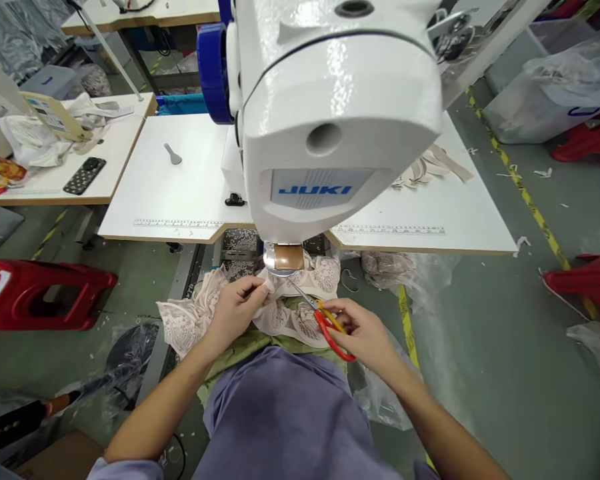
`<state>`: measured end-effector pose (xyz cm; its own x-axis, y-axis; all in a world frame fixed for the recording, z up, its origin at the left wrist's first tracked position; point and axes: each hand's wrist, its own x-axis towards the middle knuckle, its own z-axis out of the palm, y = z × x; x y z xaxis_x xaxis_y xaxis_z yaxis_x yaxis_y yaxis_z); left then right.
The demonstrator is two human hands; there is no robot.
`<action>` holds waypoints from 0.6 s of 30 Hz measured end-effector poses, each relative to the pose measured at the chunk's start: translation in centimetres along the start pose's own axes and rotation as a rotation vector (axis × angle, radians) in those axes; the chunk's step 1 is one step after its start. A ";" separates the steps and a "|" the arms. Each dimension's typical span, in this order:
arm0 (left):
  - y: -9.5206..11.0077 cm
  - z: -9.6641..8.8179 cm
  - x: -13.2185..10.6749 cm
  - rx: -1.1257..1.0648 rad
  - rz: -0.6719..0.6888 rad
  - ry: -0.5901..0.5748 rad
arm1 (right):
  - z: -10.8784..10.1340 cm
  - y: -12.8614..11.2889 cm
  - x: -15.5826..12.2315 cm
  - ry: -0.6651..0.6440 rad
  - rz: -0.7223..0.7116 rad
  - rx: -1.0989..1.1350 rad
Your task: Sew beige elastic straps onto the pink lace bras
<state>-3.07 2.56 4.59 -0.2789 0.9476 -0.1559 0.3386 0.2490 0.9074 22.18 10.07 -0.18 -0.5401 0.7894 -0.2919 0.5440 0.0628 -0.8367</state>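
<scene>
Pale lace bras (295,320) lie in a heap over my lap, beneath the head of a white sewing machine (340,107). With thumb and fingers pinched, my left hand (237,307) grips the edge of a bra close to the machine's needle area. My right hand (363,330) holds scissors (333,333) with one red and one yellow handle. Their blades point up and left, touching or just above the lace near my left hand; I cannot tell which. More lace cups (190,317) hang to the left of that hand. The needle itself is hidden behind the machine head.
A white worktable (175,180) with printed rulers surrounds the machine. On it are a small grey tool (173,155) and beige fabric strips (435,167). A phone (85,175) lies on the left table. Red stools (45,293) and plastic-wrapped bins (555,100) stand at the sides.
</scene>
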 end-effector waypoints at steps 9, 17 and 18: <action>-0.2 -1.8 0.6 0.469 0.109 -0.091 | -12.2 3.9 11.0 0.463 -0.001 -0.591; 0.9 -3.7 0.9 0.516 0.039 -0.274 | -9.8 1.4 10.4 0.549 -0.348 -0.382; 0.6 -3.3 0.7 0.631 0.124 -0.213 | -8.0 0.6 8.5 0.426 -0.334 -0.271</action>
<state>-5.99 2.76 6.30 -0.0430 0.9794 -0.1973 0.8345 0.1438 0.5319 23.09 21.69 0.59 -0.4358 0.8717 0.2240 0.5636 0.4584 -0.6872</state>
